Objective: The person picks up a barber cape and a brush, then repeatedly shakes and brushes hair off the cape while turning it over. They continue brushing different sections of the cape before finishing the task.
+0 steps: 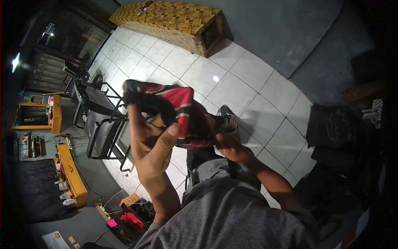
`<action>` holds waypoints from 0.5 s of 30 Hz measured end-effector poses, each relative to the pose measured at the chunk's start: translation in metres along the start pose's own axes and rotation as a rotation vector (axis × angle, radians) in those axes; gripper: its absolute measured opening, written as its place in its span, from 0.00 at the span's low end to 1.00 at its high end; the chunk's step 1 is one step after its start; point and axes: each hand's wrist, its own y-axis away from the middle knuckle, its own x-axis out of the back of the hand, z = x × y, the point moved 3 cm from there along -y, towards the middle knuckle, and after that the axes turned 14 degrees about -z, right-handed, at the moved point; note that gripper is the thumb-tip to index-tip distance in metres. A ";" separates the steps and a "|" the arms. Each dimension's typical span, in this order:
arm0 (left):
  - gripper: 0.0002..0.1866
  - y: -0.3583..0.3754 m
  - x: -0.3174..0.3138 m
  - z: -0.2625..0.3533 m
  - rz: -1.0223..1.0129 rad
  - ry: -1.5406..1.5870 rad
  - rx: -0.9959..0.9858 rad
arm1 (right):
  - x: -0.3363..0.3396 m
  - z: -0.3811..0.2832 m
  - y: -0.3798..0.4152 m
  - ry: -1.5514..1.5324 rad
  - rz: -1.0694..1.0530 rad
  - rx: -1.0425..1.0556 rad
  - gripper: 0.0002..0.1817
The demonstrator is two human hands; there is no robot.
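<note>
Red-and-black cloth (185, 98) held above tiled floor (203, 74) | left hand (151, 147): cloth gripped by fingers | right hand (232, 148): edge pinched by fingers

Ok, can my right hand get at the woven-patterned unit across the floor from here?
Probably not: the unit looks beyond arm's reach across the tiled floor, and the right hand is busy at the red-and-black fabric item.

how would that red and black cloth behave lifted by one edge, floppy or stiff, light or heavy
The red and black cloth is probably floppy, since it bends into uneven folds between the left hand and right hand. It looks fairly light, being held up by the hands alone.
</note>
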 end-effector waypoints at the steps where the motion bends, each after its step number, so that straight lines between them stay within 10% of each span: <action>1: 0.38 0.002 0.008 0.001 -0.004 0.007 -0.084 | -0.021 0.011 0.008 -0.025 -0.048 0.043 0.19; 5: 0.35 0.007 0.027 0.014 0.044 0.155 -0.303 | -0.052 0.090 0.099 -0.096 -0.984 -0.832 0.19; 11: 0.38 0.015 0.036 0.012 0.061 0.210 -0.358 | -0.053 0.145 0.187 0.128 -0.901 -0.944 0.18; 15: 0.33 0.008 0.026 -0.013 0.136 0.101 -0.211 | -0.003 0.097 0.083 -0.067 -0.116 -0.836 0.19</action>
